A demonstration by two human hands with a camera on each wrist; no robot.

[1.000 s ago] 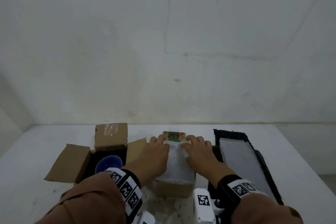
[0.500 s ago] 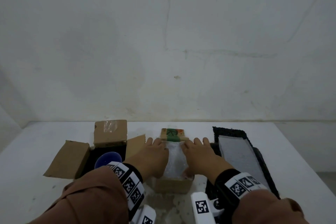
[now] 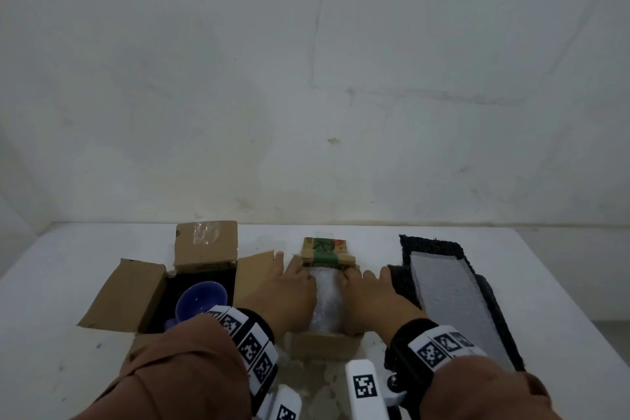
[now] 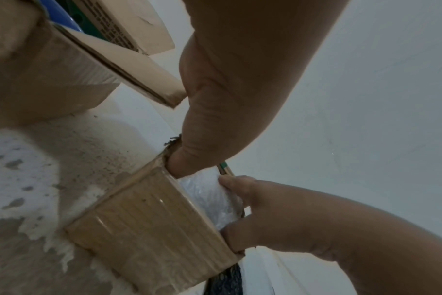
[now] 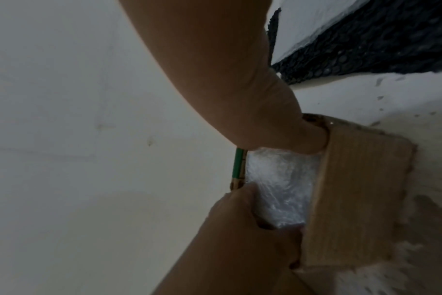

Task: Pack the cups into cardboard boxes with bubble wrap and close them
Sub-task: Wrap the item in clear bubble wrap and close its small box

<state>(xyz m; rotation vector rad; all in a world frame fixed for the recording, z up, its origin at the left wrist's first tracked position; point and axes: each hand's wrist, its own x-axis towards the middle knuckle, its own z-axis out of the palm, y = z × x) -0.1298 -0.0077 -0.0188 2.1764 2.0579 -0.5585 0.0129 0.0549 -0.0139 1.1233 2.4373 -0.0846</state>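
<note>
Bubble wrap fills the middle box, soft and springy, and I've got my left hand and right hand either side of it, thumbs dug in, the other fingers flat over the box's sides. The cup is buried beneath, so I'd press gently. Another box at left stands open with a blue cup unwrapped.

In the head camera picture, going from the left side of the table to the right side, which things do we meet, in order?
Open cardboard box with the blue cup inside → left hand → bubble wrap bundle in the small cardboard box → right hand → black mat with a bubble wrap sheet on it.
</note>
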